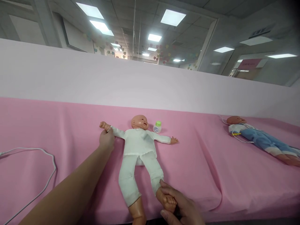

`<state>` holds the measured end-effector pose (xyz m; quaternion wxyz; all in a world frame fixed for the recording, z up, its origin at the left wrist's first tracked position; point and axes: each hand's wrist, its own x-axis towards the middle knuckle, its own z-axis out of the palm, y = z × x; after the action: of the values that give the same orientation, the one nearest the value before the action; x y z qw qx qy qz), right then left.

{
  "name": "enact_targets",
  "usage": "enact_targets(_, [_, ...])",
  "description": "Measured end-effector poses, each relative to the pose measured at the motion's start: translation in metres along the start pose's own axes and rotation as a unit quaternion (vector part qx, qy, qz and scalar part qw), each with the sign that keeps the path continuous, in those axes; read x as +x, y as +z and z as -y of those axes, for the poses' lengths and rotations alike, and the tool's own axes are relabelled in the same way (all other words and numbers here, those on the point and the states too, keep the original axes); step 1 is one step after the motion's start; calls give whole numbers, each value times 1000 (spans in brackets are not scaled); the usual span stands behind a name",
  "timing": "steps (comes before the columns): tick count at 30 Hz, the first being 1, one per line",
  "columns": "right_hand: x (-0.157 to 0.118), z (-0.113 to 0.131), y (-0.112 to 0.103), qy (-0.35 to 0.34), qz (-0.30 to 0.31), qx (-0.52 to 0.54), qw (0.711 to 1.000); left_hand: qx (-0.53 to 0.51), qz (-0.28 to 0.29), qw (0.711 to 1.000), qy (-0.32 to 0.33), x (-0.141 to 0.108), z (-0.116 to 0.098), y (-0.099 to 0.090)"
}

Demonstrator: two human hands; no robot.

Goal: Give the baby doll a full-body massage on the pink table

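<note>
A baby doll (140, 143) in a white top and white trousers lies on its back on the pink cloth, arms spread, its head turned to the right. My left hand (107, 139) is closed on the doll's sleeve end, near its wrist on the left side of the view. Around the doll's foot on the right, at the bottom, my right hand (179, 204) has its fingers on the ankle and its thumb below the foot. A small clear jar with a green lid (157, 127) stands beside the doll's head.
The pink cloth (187, 162) covers the long surface. A second doll (260, 137) in blue trousers lies at the right with thin tubing on it. A white cable (52, 162) curves at the left. Behind runs a white partition (117, 81) topped by glass.
</note>
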<state>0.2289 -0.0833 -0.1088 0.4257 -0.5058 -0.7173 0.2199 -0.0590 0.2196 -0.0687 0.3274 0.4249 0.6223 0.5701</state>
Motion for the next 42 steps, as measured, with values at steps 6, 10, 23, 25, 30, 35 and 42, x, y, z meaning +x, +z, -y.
enact_targets(6, [19,19,-6,1,-62,4,998,85,88,978,168,-41,-21,4])
enact_targets(10, [46,28,1,0,-130,-11,991,165,186,923,293,-64,-23,16])
enact_targets(23, [114,15,34,16,-191,48,980,234,241,892,301,-67,-23,18])
enact_targets(25, [105,18,30,8,-195,44,980,223,228,909,270,-64,-23,16])
enact_targets(30, [61,32,15,-46,-186,-13,981,154,140,963,173,-43,-16,8])
enact_targets(35, [17,26,17,-74,-175,-57,980,60,60,995,58,-18,-8,0])
enact_targets(42, [5,9,30,-91,-126,-84,984,-33,51,997,-52,-12,-15,-5])
